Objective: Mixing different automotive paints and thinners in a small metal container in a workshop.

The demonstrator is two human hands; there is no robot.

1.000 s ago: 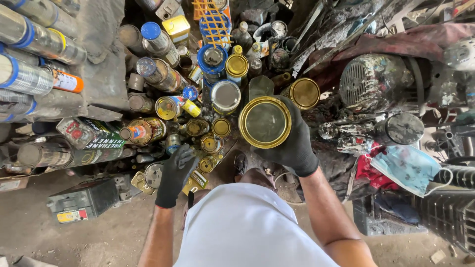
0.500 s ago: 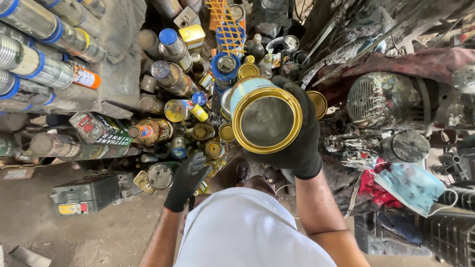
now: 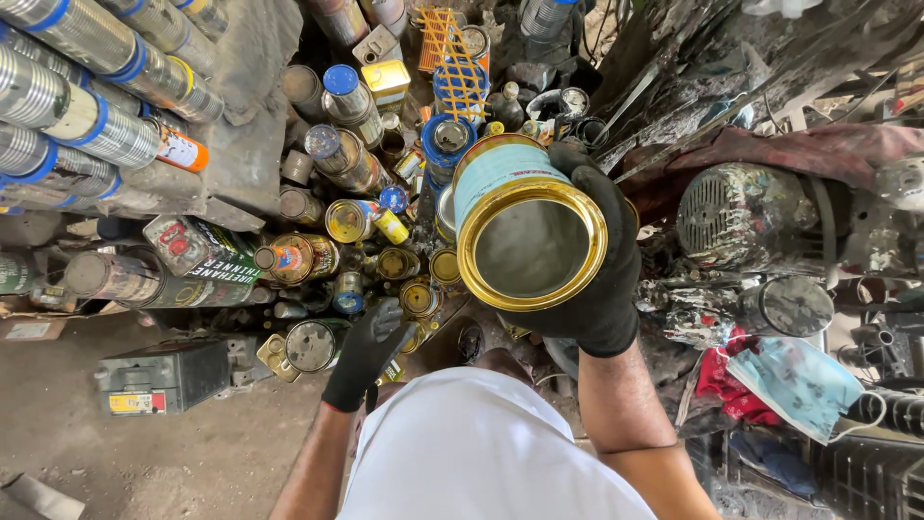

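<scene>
The open tin can (image 3: 527,231) has a pale blue side and a gold rim, its grey inside looking empty. The gloved right hand (image 3: 597,279) wraps around it from behind, fingers partly hidden, holding it above the cluttered tins (image 3: 366,231). The gloved left hand (image 3: 364,354) hangs lower left, seemingly loose and holding nothing.

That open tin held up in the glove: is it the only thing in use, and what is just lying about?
In use:
open tin
right hand, gripping it
left hand, over small cans

Lying about:
face mask
battery
motor
</scene>
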